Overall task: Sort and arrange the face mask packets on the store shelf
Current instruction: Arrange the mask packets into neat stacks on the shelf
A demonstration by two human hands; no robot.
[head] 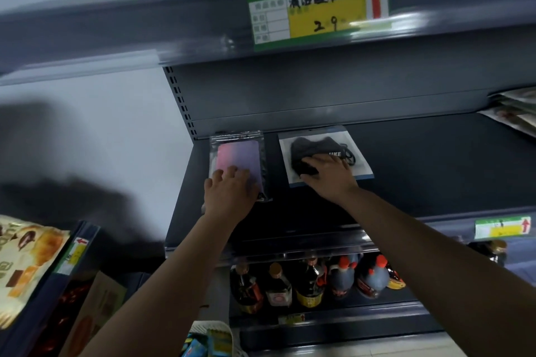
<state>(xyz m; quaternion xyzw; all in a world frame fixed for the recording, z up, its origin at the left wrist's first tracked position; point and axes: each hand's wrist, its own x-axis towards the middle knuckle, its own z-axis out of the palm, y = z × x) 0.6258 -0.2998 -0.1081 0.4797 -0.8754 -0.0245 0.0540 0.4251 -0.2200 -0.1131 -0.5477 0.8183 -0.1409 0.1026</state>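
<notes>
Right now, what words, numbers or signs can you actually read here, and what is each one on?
"IKE": black mask packet, partly hidden by the right hand.
"2 9", under handwritten Chinese characters too blurred to read: upper shelf price tag.
Red up arrow: same tag.
Lower shelf tag, bottle labels, snack bag: too blurred.

Below, dark sauce bottles (310, 284) — above, a yellow-green price tag (313, 10).
</notes>
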